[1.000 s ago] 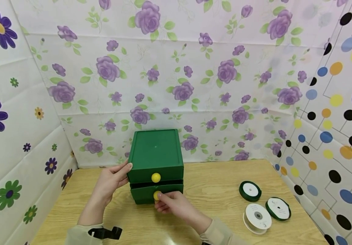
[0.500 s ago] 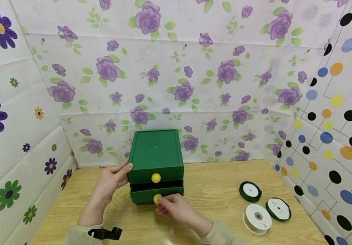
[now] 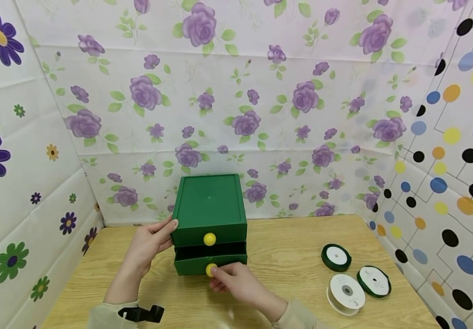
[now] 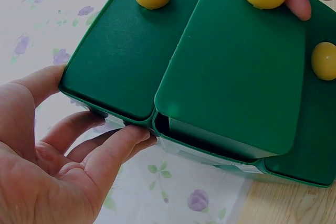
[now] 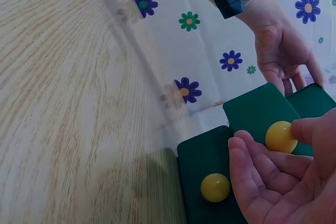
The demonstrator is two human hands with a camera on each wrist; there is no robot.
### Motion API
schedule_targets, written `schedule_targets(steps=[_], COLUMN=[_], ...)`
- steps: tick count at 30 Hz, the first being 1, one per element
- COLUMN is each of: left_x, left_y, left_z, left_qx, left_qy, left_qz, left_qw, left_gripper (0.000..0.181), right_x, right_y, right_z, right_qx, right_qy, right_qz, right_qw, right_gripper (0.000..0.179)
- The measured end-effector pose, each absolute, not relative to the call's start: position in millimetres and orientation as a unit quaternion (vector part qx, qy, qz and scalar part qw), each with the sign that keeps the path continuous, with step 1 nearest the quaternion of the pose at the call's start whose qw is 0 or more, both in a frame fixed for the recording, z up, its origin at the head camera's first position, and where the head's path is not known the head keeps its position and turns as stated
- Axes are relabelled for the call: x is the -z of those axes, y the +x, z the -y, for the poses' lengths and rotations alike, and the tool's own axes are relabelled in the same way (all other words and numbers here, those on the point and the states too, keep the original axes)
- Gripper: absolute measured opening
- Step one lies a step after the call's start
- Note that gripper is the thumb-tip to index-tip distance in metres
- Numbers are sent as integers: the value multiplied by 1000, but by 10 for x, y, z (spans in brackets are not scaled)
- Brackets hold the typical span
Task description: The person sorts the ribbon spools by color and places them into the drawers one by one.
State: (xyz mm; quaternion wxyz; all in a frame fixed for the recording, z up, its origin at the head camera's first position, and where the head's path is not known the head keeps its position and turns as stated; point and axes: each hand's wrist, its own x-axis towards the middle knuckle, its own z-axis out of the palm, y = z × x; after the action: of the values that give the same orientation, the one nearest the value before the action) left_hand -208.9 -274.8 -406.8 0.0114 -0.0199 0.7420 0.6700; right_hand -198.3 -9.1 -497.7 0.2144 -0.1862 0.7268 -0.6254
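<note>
A green drawer cabinet (image 3: 209,201) with yellow ball knobs stands on the wooden table. Its middle drawer (image 4: 236,77) is pulled partway out, showing a dark gap behind the front panel. My right hand (image 3: 240,281) pinches that drawer's knob (image 5: 279,137), thumb against it. My left hand (image 3: 147,244) holds the cabinet's left front edge, thumb at the top corner and fingers against the side. The top drawer's knob (image 3: 209,239) is untouched and that drawer sits flush. In the left wrist view the bottom drawer (image 4: 310,129) is flush too; the head view hides it.
To the right on the table (image 3: 289,256) lie two spools of dark green ribbon, a farther one (image 3: 336,256) and a nearer one (image 3: 374,280). A white spool (image 3: 347,291) lies beside them. Flower-patterned cloth (image 3: 277,105) hangs behind the cabinet.
The middle drawer has slid out toward me with my right hand on its knob, widening the dark gap above its front. My left hand has stayed in place.
</note>
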Motion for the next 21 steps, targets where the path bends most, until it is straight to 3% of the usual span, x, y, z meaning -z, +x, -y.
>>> schedule_targets(steps=[21], left_x=[4066], left_y=[-2093], left_z=[2748], left_qx=[-671], left_qy=[-22], left_qz=[-741], left_qw=[11], left_gripper=[77], right_x=[4920], right_y=[-1767], right_z=[57], right_qx=[575], right_qy=[-191], right_qz=[-770], right_qw=[200], right_gripper=[39])
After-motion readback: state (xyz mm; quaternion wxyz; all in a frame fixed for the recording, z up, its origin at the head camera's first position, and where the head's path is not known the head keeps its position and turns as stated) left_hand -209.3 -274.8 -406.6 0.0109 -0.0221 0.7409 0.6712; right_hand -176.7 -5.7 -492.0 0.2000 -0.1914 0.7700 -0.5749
